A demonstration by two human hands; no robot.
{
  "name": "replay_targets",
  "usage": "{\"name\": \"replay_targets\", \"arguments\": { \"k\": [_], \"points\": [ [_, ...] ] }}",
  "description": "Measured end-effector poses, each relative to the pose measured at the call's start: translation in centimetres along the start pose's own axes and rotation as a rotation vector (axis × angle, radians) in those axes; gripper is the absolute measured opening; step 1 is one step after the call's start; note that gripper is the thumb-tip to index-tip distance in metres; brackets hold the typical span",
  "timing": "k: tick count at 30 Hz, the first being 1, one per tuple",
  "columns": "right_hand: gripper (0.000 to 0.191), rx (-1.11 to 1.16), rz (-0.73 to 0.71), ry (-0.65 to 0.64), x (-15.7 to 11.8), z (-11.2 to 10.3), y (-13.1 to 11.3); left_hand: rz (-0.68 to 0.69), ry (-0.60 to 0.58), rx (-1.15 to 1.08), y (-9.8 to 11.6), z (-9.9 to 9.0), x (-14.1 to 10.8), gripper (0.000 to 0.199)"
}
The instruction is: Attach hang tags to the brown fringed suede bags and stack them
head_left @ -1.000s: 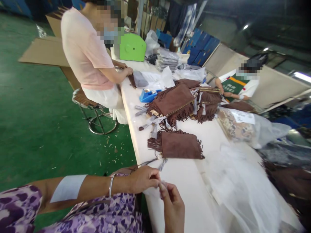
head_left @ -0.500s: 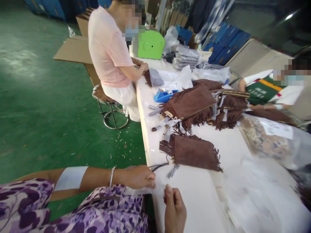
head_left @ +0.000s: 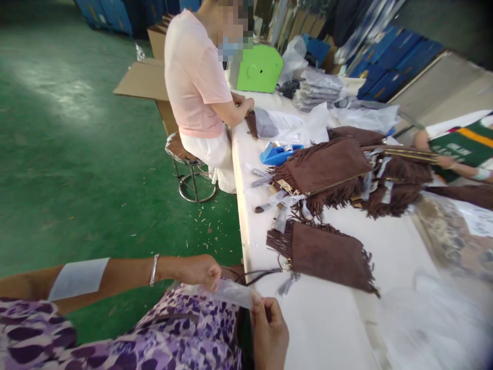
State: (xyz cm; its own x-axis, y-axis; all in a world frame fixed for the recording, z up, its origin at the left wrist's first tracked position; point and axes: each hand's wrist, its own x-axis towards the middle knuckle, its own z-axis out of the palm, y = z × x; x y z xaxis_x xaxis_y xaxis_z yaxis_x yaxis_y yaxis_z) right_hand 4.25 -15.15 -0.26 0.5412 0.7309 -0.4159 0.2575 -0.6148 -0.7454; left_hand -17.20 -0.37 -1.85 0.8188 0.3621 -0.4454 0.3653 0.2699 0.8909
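Note:
My left hand [head_left: 200, 271] pinches one end of a translucent plastic strip [head_left: 235, 294] over my lap, beside the table edge. The strip's other end is between the thumb and fingers of my right hand [head_left: 269, 329]. A thin dark strap [head_left: 260, 277] runs from a brown fringed bag [head_left: 327, 255] toward my left hand; whether that hand also holds the strap is hidden. The bag lies flat on the white table [head_left: 308, 318], with a wrapped tassel [head_left: 288, 282] at its near left corner.
Several brown fringed bags [head_left: 331, 167] are piled farther back, near a blue tape dispenser [head_left: 279, 153]. A person in pink [head_left: 196, 72] sits at the left side; another person's arm [head_left: 462, 167] reaches in from the right. Clear plastic [head_left: 435, 318] lies at right.
The view has shifted, so the table and bags appear farther right. My hands have moved slightly apart, and more of the plastic strip shows between them.

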Motion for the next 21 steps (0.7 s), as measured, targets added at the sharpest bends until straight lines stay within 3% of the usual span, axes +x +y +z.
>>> {"name": "replay_targets", "arguments": {
  "k": [7, 11, 14, 21],
  "points": [
    [0.056, -0.077, -0.034, -0.056, -0.1, 2.6, -1.0, -0.038, -0.164, 0.031, -3.5, -2.8, -0.8, 0.027],
    [0.054, -0.047, 0.012, 0.004, 0.1, 2.4, -1.1, -0.135, -0.068, -0.026, -5.0, -4.0, -1.1, 0.025],
    [0.054, -0.026, 0.033, -0.019, 0.5, 1.9, -0.6, -0.187, -0.002, -0.035, -5.4, -4.4, -1.4, 0.025],
    [0.057, -0.065, 0.081, -0.028, 0.4, 2.4, 0.0, -0.142, 0.006, 0.051, -5.6, -4.6, -2.3, 0.027]
  ]
}}
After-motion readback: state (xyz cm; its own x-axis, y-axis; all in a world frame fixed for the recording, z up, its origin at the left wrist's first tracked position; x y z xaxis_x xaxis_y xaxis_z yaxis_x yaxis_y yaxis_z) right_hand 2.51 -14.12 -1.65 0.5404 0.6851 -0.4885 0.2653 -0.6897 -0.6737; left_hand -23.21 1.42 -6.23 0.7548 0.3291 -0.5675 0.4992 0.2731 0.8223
